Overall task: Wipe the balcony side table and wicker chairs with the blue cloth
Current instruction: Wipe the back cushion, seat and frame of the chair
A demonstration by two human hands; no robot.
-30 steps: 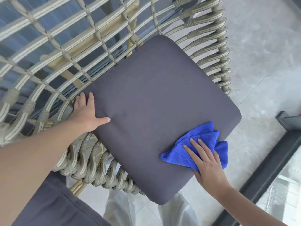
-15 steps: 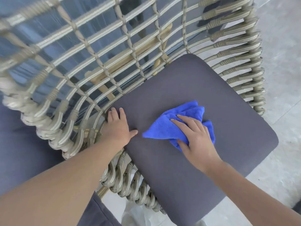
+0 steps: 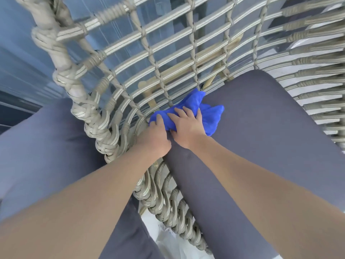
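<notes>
Hands: both meet at the cushion's back corner.
Right hand (image 3: 186, 128): fingers spread flat, pressing the blue cloth (image 3: 207, 116) onto the grey seat cushion (image 3: 261, 137).
Left hand (image 3: 155, 135): fingers bent over the cloth's near edge, apparently pinching it; exact hold unclear.
Cloth position: bunched against the wicker chair (image 3: 104, 131) where the woven back joins the seat.
Technique: likely best to keep the palm flat, push the cloth into the seam, then sweep outward in overlapping strokes.
Side table: not in view.
</notes>
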